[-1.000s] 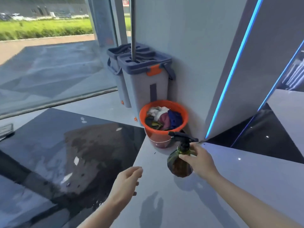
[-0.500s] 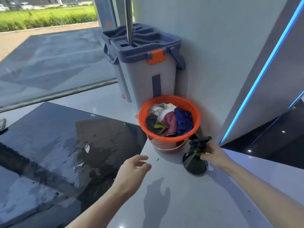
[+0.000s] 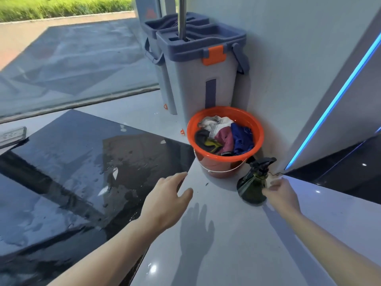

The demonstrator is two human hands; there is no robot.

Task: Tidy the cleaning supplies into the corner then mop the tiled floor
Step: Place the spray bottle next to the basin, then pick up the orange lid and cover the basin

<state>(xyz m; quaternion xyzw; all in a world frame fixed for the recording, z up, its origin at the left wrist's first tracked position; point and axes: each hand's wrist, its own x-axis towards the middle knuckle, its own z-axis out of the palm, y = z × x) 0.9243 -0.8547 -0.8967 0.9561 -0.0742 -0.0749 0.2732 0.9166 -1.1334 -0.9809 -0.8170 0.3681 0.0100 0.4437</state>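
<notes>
A dark green spray bottle (image 3: 250,189) with a black trigger head stands on the light floor tile, just right of an orange bucket (image 3: 223,165) filled with coloured rags. My right hand (image 3: 281,194) is at the bottle's right side, fingers curled against its neck and shoulder. My left hand (image 3: 167,200) hovers open, palm down, over the tile left of the bucket, holding nothing. Behind the bucket, a grey mop bucket (image 3: 198,79) with a blue top and orange clip stands in the corner, with the metal mop pole (image 3: 181,17) rising from it.
A wet, glossy black tile (image 3: 82,172) with puddles lies to the left. A glass wall (image 3: 72,58) runs along the back left and mirrors the mop bucket. A white wall (image 3: 288,69) and a slanted panel with a blue light strip (image 3: 334,104) close off the right.
My right hand carried the spray bottle forward and set it down beside the orange bucket near the wall. My view moved closer to the corner. My left hand stayed open and drifted forward.
</notes>
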